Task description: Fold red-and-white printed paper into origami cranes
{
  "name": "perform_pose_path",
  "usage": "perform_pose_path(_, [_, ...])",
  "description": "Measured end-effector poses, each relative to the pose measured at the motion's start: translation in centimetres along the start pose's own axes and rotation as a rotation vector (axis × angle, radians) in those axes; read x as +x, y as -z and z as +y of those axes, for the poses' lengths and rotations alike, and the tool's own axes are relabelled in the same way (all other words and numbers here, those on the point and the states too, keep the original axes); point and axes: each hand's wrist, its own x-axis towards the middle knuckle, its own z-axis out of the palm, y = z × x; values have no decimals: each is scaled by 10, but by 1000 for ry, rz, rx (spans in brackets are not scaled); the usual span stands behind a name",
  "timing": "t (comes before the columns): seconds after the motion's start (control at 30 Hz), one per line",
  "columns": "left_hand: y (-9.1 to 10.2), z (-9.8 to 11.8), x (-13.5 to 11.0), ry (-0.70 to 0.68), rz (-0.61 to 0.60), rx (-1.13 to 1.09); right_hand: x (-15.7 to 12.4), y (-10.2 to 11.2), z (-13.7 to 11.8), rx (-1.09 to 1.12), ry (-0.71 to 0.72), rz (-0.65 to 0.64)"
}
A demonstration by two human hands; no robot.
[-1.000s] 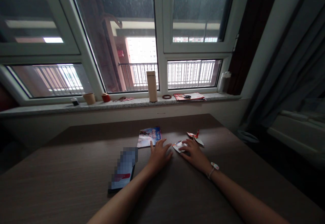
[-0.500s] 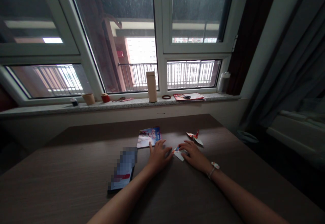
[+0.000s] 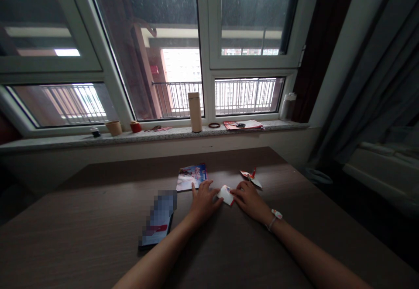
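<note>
A small folded piece of white paper (image 3: 226, 194) lies on the dark wooden table (image 3: 98, 219) between my two hands. My left hand (image 3: 203, 200) rests flat with fingers spread, its fingertips touching the paper's left edge. My right hand (image 3: 249, 199) lies on the table at the paper's right edge, fingers curled onto it. A folded paper crane (image 3: 251, 177) in red and white sits just beyond my right hand. A colourful printed sheet (image 3: 192, 176) lies beyond my left hand.
A phone (image 3: 158, 223) lies left of my left forearm. On the windowsill stand a tall beige flask (image 3: 195, 111), a paper cup (image 3: 114, 127), a red pot (image 3: 135, 126), a red booklet (image 3: 244, 125) and a pale jar (image 3: 288, 106). A grey curtain (image 3: 376, 84) hangs on the right.
The small paper has been folded over and slid left from under my right hand to between both hands. My hands have drawn slightly closer together.
</note>
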Motion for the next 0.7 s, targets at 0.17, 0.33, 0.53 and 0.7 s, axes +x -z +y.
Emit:
perform_pose_path(0.17, [0,0,0,-9,-8,-29,-1,-2,0,51,-25,17])
perform_pose_path(0.33, [-1,-1,0,-21,-25,-34,0,-1,0,84,-29,6])
perform_pose_path(0.53, [-1,0,1,-12,-50,-37,1,-3,5,164,-52,10])
perform_pose_path(0.7, [-4,-2,0,-32,-52,-64,1,-7,11,212,-69,16])
